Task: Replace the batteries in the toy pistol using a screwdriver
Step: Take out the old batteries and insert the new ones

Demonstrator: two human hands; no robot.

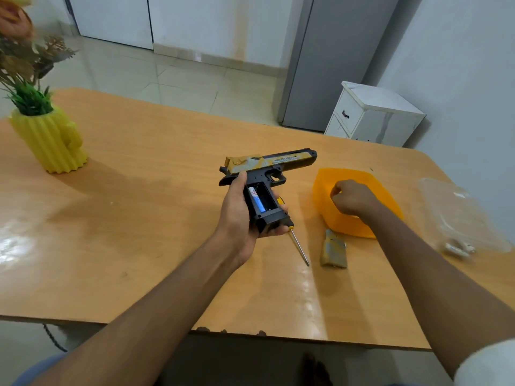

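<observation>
1. Presently, toy pistol point(267, 174): held clear of the wooden table point(156, 207) near its middle, barrel pointing right, grip side turned up at me. I judge it light, hollow plastic, stiff enough to hold firmly, best taken round the grip below the open bay.
2. Left hand point(239, 218): wrapped round the pistol's grip, thumb on the near edge, fingertips showing at the far side of the butt.
3. Battery bay: open in the grip; one blue-and-white battery point(257, 200) seated in the left slot, the slot beside it looks empty. I judge the cell smooth and apt to roll if dropped.
4. Right hand point(352, 197): knuckles up, fingers curled together, reaching into the orange container point(334, 215). I cannot tell whether it holds anything.
5. Screwdriver point(299, 246): lying on the table just under the butt, yellow handle mostly hidden behind the pistol, thin metal shaft pointing toward me.
6. Battery cover point(333, 252): flat on the table, near the screwdriver tip, below the container. Small, thin, probably brittle at its tabs.
7. Clear plastic bag point(457, 218): at the right edge, contents blurred.
8. Yellow cactus-shaped pot point(53, 140): far left, well apart.
</observation>
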